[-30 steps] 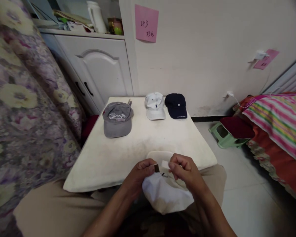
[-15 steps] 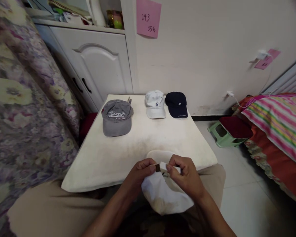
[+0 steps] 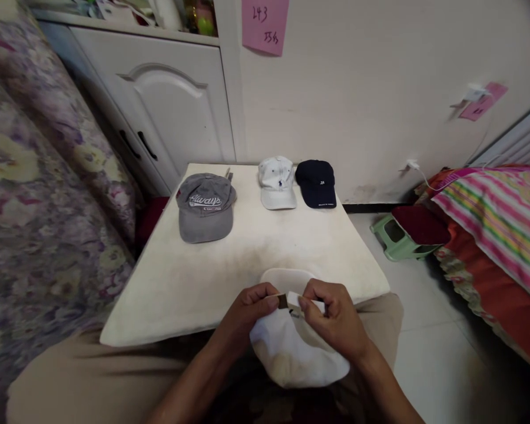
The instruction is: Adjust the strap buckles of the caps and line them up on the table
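Between my hands is a white cap (image 3: 291, 350), held at the near edge of the table with its brim pointing away from me. My left hand (image 3: 256, 307) pinches the cap's back strap beside a small brown-gold buckle (image 3: 282, 301). With thumb and forefinger, my right hand (image 3: 333, 312) grips the white strap end (image 3: 295, 299) on the other side of the buckle. Part of the strap is covered by my fingers. Some dark lettering shows inside the cap, too small to read.
On the cream-covered table (image 3: 159, 300) lie a grey cap (image 3: 206, 212) at the left, a white cap (image 3: 277, 184) and a navy cap (image 3: 316, 184) at the back. A white cabinet (image 3: 168, 100) and wall stand behind. A green stool (image 3: 397, 238) and bed (image 3: 490, 235) are at the right.
The view has tilted down slightly and shifted. My hands keep their grip on the strap of the white cap, with hardly any movement.
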Demonstrator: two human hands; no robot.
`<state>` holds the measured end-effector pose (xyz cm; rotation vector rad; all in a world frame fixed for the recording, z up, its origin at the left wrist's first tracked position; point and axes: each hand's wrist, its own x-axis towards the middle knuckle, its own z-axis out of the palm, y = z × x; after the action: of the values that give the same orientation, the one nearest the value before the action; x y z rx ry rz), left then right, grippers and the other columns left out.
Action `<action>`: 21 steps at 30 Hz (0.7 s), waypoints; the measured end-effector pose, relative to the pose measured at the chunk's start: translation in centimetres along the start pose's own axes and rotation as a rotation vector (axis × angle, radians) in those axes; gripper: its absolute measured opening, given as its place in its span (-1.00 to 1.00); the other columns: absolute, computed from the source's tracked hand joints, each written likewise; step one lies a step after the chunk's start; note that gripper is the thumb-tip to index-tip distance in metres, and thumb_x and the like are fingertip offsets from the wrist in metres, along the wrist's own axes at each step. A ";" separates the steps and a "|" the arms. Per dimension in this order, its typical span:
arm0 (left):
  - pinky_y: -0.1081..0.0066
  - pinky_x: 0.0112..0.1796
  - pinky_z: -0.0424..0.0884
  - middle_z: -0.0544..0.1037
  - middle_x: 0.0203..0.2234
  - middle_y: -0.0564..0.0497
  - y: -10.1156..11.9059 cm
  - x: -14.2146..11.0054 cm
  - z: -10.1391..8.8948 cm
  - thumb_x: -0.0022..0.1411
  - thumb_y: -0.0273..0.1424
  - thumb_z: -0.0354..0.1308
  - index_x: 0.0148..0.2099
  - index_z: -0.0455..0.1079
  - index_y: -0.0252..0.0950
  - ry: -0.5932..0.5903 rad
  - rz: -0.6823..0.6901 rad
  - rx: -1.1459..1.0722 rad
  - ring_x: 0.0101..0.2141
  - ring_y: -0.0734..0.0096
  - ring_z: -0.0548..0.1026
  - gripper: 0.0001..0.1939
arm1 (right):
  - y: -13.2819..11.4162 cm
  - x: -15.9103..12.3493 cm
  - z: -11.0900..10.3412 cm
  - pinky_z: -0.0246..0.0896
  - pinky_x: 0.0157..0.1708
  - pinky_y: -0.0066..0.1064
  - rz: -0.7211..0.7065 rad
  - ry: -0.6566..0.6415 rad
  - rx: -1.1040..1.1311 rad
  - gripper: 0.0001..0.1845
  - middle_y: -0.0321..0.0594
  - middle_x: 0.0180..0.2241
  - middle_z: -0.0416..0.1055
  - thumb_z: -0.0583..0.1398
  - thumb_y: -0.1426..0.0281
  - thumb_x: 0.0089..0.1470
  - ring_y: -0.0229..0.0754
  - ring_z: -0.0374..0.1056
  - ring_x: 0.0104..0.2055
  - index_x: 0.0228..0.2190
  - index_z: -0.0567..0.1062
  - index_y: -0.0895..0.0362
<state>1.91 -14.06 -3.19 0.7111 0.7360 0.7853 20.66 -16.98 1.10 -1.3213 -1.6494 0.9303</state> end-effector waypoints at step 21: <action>0.55 -0.58 0.05 0.35 -0.64 0.12 0.0 0.3 1.2 0.08 -0.18 0.36 -0.43 0.35 -0.34 -0.026 -0.002 0.148 -0.63 0.60 0.21 -0.65 | 1.0 -0.5 -1.5 0.02 -0.50 -0.47 0.071 -0.042 0.096 -0.79 -0.35 -0.59 0.31 0.18 0.43 0.09 -0.29 0.19 -0.51 -0.57 0.39 0.14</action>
<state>3.05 -14.17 -2.63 0.8523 0.7764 0.7235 22.48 -17.25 0.71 -1.3107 -1.5777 1.0729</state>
